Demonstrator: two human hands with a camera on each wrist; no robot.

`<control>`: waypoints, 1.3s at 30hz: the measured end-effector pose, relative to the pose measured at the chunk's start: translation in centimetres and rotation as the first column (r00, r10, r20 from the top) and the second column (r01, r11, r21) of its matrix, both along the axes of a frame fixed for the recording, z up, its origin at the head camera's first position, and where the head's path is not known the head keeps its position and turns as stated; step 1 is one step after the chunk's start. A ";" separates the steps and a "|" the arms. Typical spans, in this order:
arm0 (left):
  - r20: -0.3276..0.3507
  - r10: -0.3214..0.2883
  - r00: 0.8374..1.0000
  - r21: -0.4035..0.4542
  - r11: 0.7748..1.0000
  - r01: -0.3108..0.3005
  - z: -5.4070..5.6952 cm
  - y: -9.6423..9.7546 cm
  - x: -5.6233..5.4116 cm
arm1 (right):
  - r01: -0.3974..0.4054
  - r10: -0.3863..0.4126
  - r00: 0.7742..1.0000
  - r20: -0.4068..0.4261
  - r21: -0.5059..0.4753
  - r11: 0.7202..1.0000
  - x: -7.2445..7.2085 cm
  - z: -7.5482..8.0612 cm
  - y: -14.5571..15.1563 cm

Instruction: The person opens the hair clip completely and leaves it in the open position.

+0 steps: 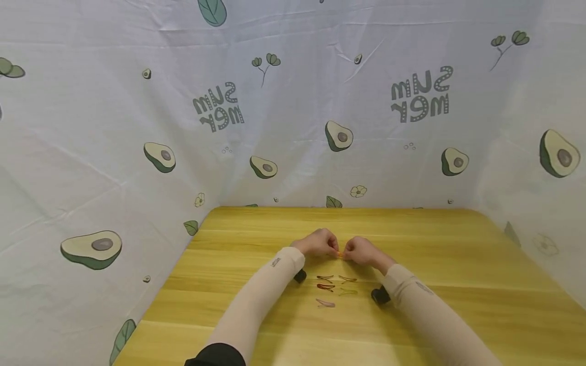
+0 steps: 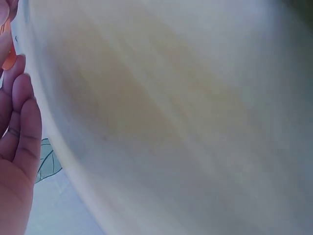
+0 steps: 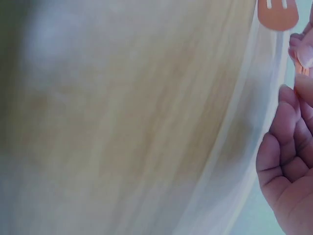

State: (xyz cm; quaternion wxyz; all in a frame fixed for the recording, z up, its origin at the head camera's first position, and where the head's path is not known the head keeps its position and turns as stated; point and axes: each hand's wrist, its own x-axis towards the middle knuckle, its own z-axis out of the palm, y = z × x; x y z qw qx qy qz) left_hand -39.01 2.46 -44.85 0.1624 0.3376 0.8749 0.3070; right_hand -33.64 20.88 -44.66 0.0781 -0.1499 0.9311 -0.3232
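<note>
Over the table's middle, a small orange hair clip (image 1: 340,255) is held between the fingertips of both hands. My left hand (image 1: 322,243) pinches it from the left, and my right hand (image 1: 360,250) from the right. In the left wrist view the clip's rounded orange end (image 2: 11,59) shows beside the left fingertips. A slotted part of the clip (image 3: 304,71) appears between the fingers in the right wrist view; most of it is hidden. Nearer the body lie several more hair clips, among them a dark red one (image 1: 325,287), a yellow-green one (image 1: 348,292) and a pink one (image 1: 326,303).
The wooden table (image 1: 256,223) stretches out around both arms. A brown clip (image 1: 325,278) and a tan clip (image 1: 348,278) form the row closest to the hands. Behind and beside the table hangs a white cloth (image 1: 293,112) printed with avocados.
</note>
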 end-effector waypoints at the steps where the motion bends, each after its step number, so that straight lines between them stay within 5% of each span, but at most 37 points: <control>1: -0.003 0.003 1.000 0.007 1.000 -0.002 0.0 -0.1 0.1 | 0.003 -0.003 1.000 -0.008 -0.004 1.000 0.1 0.0 0.0; 14: -0.034 0.060 0.998 0.034 0.998 -0.059 1.1 -0.2 1.0 | 0.012 -0.016 0.992 -0.128 -0.033 0.999 0.5 0.6 -0.1; 28: -0.019 0.133 0.991 0.141 0.981 -0.129 0.8 -0.4 2.1 | 0.050 -0.056 0.992 -0.111 -0.056 0.997 1.1 1.2 -0.4; 39: -0.121 0.162 0.979 0.138 0.980 -0.145 1.1 -0.2 3.0 | 0.062 -0.069 0.992 -0.108 -0.064 0.996 1.7 1.8 -0.7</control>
